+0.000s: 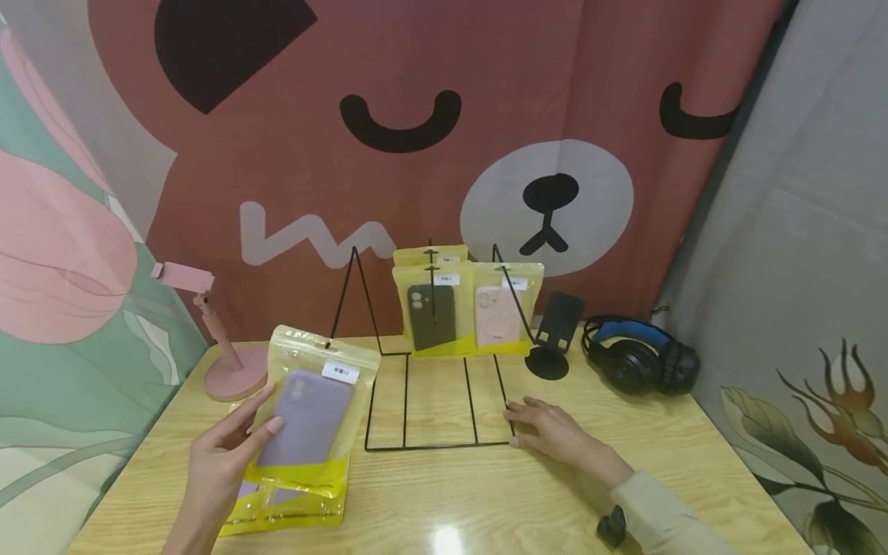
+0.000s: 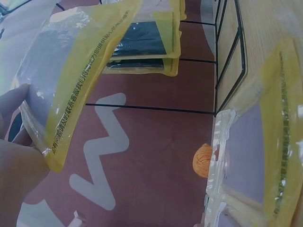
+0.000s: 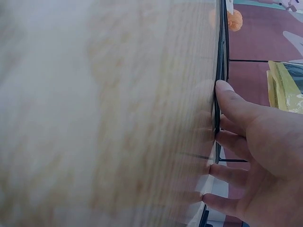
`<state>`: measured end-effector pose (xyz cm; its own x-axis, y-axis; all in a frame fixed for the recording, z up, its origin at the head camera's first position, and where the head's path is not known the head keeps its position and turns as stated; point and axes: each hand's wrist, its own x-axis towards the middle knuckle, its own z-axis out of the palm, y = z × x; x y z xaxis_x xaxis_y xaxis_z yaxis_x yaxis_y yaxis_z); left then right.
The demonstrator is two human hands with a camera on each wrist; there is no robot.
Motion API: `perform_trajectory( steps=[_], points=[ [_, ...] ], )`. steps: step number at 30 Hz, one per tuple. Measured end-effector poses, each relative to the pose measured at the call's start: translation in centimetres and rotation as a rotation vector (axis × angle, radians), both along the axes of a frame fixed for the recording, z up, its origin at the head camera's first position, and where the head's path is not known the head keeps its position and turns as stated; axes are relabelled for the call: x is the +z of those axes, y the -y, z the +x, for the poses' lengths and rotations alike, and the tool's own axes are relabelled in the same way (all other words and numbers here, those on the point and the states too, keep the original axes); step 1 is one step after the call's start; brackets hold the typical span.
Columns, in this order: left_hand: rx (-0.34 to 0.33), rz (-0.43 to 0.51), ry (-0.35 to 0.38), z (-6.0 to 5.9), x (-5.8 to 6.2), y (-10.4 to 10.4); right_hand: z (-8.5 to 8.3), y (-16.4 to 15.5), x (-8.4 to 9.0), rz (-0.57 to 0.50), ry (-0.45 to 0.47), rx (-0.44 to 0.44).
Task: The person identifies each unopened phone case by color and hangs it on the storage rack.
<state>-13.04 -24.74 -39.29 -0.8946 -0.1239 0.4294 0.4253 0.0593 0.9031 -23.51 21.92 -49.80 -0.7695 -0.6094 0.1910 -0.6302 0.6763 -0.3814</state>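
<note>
Two hands work at a wooden table (image 1: pixel 694 462) bearing a black wire display rack (image 1: pixel 437 401), whose base corner the right hand (image 1: pixel 555 432) touches with straight, relaxed fingers (image 3: pixel 236 106), the tabletop beside them a blur in the right wrist view. The left hand (image 1: pixel 222 462) pinches a yellow-edged packet with a purple phone case (image 1: pixel 312 416), held tilted above a second packet (image 1: pixel 291 505) that it mostly hides. On the rack hang a dark green case packet (image 1: pixel 432 312), with another half-hidden behind, and a pink case packet (image 1: pixel 502 312); black-and-blue headphones (image 1: pixel 641 358) sit at the right.
</note>
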Motion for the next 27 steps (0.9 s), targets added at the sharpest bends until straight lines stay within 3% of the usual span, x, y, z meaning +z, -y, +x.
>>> perform_trajectory(
  steps=[6, 13, 23, 27],
  points=[
    [0.006, -0.011, 0.045, -0.6, -0.1, -0.1, 0.0, 0.0, -0.1, -0.004, -0.006, 0.008],
    [-0.032, 0.057, -0.008, -1.8, -0.6, -0.5, 0.0, 0.0, 0.0, -0.003, -0.009, 0.006],
    [0.123, 0.142, 0.055, -4.9, -1.5, -2.3, 0.0, 0.1, 0.2, -0.001, 0.003, 0.01],
    [0.156, 0.163, 0.052, -6.3, -2.1, -3.1, 0.0, 0.0, 0.1, 0.001, 0.011, 0.006]
  ],
)
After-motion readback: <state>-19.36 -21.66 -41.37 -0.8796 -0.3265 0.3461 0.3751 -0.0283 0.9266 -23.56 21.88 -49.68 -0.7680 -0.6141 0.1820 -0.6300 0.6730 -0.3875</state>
